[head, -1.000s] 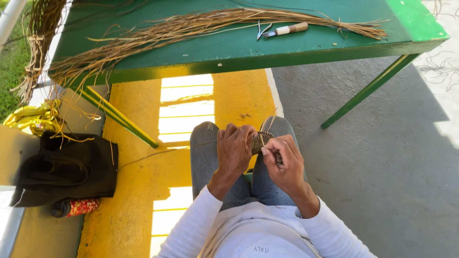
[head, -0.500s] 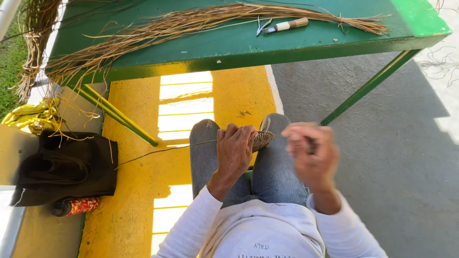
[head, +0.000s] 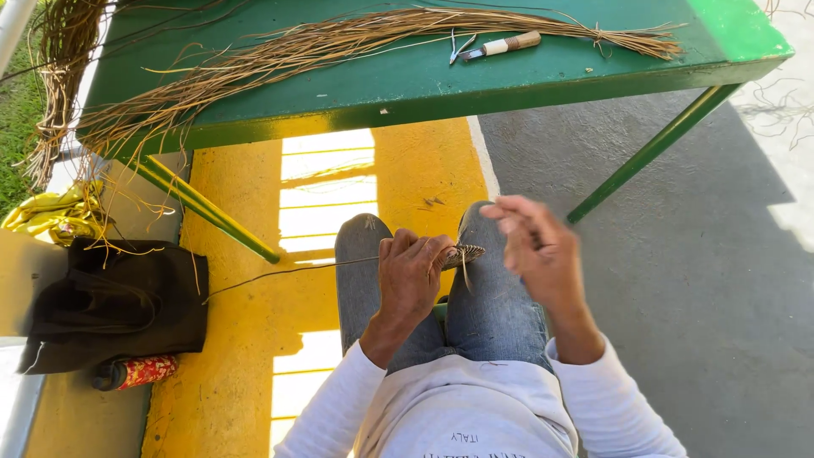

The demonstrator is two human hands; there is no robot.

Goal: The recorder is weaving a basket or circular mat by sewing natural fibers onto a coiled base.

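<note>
Outdoor craft workspace: green table (head: 593, 64) heaped with dried fibre strands (head: 339, 42), concrete floor (head: 678, 280).

Glossy painted table (head: 407, 76), dry fibres (head: 339, 42)

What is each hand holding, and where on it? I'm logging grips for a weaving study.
The left hand pinches the small woven piece at its near end. The right hand is blurred; its hold cannot be told.
</note>
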